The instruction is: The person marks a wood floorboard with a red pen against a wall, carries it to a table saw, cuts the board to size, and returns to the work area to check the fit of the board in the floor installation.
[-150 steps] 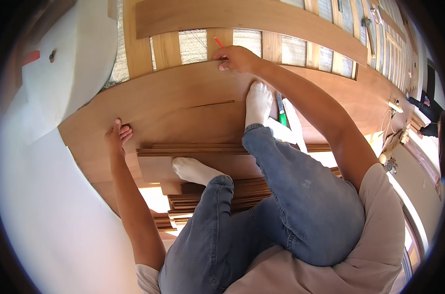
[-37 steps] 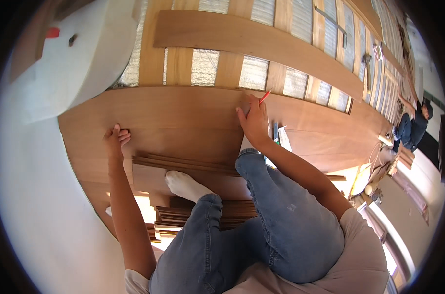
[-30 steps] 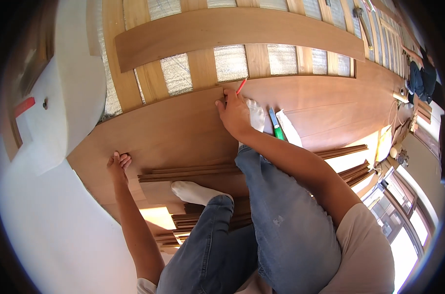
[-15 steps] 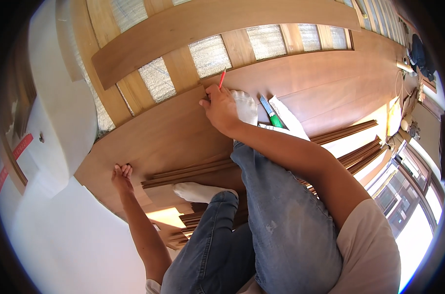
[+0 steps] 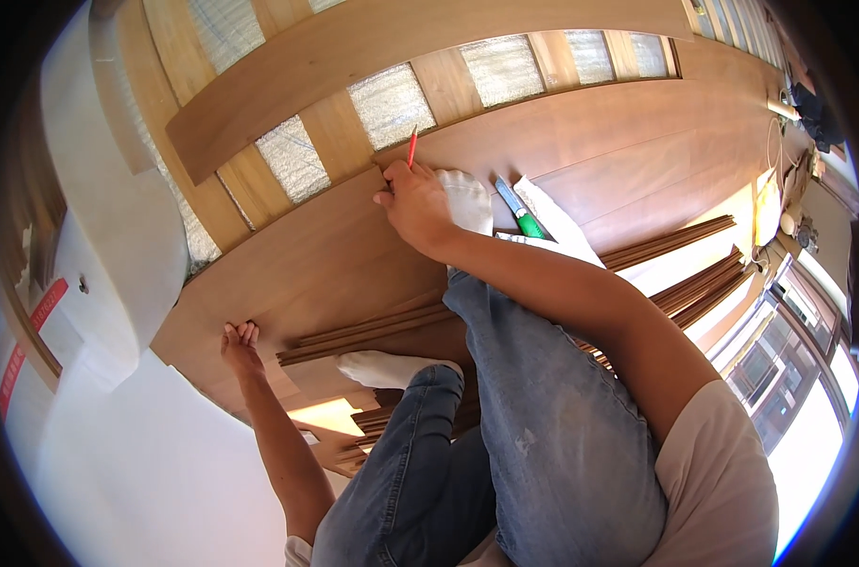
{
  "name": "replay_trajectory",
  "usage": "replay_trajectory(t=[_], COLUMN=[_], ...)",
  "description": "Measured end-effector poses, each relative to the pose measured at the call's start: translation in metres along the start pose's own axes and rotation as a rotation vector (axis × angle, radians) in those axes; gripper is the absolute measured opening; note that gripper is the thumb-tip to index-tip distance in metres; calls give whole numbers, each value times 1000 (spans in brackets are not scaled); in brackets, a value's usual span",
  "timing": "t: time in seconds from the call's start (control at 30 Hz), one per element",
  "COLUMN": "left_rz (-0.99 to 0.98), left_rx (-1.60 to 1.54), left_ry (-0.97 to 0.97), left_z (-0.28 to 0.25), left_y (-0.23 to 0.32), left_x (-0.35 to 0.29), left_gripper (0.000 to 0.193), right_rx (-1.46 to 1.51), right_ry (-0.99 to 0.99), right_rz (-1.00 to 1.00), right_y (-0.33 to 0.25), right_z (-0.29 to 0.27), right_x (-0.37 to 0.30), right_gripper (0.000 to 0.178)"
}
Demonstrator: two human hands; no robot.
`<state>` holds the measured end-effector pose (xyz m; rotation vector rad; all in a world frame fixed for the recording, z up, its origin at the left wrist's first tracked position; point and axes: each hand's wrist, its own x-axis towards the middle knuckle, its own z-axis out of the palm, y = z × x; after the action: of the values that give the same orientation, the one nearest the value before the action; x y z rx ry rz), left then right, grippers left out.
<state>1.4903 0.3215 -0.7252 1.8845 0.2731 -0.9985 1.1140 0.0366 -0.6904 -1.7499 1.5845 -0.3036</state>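
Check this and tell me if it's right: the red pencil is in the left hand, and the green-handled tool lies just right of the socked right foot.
Not quite: the head view shows the red pencil in the right hand, not the left hand. The green-handled tool does lie just right of the socked right foot.

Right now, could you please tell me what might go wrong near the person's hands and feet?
The slender green-handled tool lies close beside the white-socked right foot, so shifting that foot might knock it. If the slim red pencil slips from the right hand, it could drop onto the crinkled silvery sheeting.
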Motion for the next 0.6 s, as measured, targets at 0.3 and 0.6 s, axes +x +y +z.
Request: replay_trajectory(t=[0.3, 0.6], left_rz=[10, 32], left_rx=[88, 36], left_ry=[67, 119], left_z=[-17, 13], left_y=[-40, 0], left_x=[23, -2], left_gripper=[50, 24], right_rx=[37, -37], right_ry=[-29, -84], right_rz=[32, 69], right_y=[7, 19], right_z=[-1, 24], right_x=[-7, 0], right_gripper=[33, 30])
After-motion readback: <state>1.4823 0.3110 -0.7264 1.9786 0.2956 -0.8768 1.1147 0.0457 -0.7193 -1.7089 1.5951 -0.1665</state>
